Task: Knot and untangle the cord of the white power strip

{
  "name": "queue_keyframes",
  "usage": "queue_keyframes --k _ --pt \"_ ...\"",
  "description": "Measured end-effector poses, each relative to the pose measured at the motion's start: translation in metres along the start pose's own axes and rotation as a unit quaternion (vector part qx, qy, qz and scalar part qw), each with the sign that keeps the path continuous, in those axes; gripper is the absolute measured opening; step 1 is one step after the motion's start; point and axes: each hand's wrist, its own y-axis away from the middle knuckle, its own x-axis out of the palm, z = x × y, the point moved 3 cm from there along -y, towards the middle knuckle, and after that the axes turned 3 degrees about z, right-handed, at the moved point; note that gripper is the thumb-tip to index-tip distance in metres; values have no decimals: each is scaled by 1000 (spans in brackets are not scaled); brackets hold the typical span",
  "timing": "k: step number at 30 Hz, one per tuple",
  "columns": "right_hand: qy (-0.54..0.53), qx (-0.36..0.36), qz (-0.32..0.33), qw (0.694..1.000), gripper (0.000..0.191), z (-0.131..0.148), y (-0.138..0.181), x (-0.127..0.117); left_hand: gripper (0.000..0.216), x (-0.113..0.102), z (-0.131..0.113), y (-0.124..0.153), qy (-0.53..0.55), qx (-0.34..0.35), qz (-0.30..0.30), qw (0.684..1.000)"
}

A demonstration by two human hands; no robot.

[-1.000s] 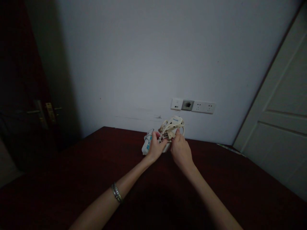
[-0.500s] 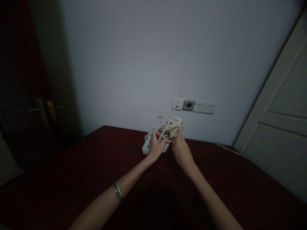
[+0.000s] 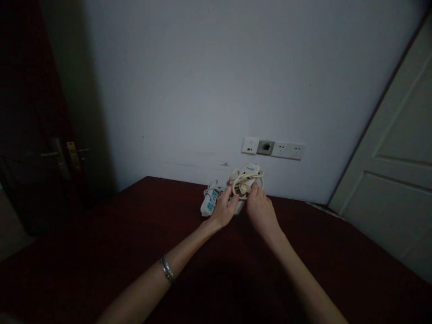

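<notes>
Left hand (image 3: 223, 211) and right hand (image 3: 262, 210), both in a pinch on the cord-wrapped power strip (image 3: 250, 168) just beyond them.

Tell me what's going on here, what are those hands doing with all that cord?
A person's left hand and right hand are holding a cream power strip, tilted up above a dark red table. Its cord is looped over it, and the plug shows between the hands. Beside the left hand, a white and blue power strip with its own grey cord lies on the table. White wall sockets are on the wall behind.
</notes>
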Motion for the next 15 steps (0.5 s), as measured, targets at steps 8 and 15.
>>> queue_keyframes --k 8,15 --pt "-6 -48 34 998 65 5 2 -17 22 -3 16 -7 149 -65 -11 987" --pt "-12 -33 39 999 62 8 1 -18 40 -9 22 -9 185 -129 -33 974"
